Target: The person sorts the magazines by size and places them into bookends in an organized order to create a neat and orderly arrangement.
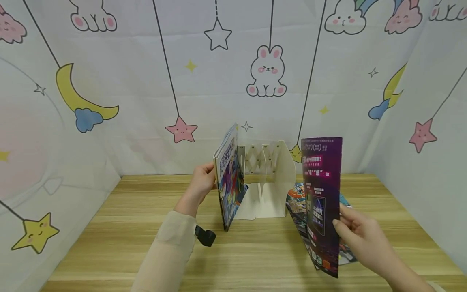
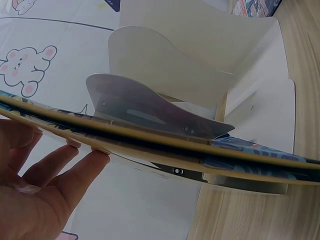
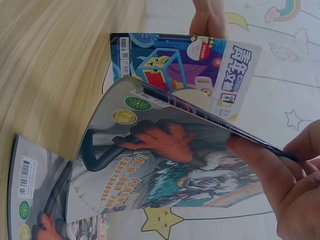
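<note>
My left hand (image 1: 203,180) rests its fingers (image 2: 85,172) against the outer side of upright magazines (image 1: 230,178) with a colourful cartoon cover. In the left wrist view they show edge-on, beside the curved dividers of a white metal book rack (image 1: 290,174). To the right, my right hand (image 1: 365,239) pinches a magazine (image 1: 324,194) by its edge, thumb on the purple side. That magazine is held upright and bows slightly. Its other face, seen in the right wrist view, shows a red-gloved figure (image 3: 165,145).
More magazines (image 1: 297,198) lie on the wooden table (image 1: 153,227) behind and below the held one, partly hidden by it. A black strap end (image 1: 205,236) sticks out from the left sleeve. Cloth walls (image 1: 138,81) with cartoon prints close in the table's back and sides.
</note>
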Motion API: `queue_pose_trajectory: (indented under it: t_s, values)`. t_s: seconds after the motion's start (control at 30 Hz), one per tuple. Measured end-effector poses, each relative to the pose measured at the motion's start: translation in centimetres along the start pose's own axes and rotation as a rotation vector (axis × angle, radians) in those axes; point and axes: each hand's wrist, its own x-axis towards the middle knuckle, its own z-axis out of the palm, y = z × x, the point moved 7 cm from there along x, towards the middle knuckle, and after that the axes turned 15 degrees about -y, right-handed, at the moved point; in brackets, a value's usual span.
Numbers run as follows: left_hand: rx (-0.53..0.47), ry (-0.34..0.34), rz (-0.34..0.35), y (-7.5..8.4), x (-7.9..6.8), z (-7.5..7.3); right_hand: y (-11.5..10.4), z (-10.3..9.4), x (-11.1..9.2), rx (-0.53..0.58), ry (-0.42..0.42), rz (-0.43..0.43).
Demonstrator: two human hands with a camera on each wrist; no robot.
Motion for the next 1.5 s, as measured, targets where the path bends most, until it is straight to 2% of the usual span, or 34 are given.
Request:
queue_pose_trajectory:
  t_s: [0.37, 0.6, 0.8, 0.97, 1.17, 1.5]
  values:
    - [0.009, 0.018, -0.008, 0.1, 0.0, 0.0, -1.3, -0.6, -1.0, -0.048, 0.136, -0.046]
    - [0.015, 0.012, -0.01, 0.1, -0.1, 0.0, -1.7, -0.5, -1.8, -0.071, 0.146, -0.019]
    - [0.016, 0.012, -0.011, 0.0, -0.1, 0.0, -2.5, -0.4, -2.5, -0.098, 0.183, -0.066]
    - [0.008, 0.005, -0.004, 0.0, 0.0, 0.0, -2.7, -0.1, -3.0, -0.076, 0.165, -0.069]
    - [-0.004, 0.01, -0.001, 0.2, -0.1, 0.1, -3.6, 0.1, -3.6, -0.041, 0.188, -0.136]
    - [-0.002, 0.005, 0.008, 0.0, 0.0, 0.0, -4.2, 0.2, -4.7, -0.034, 0.255, -0.082]
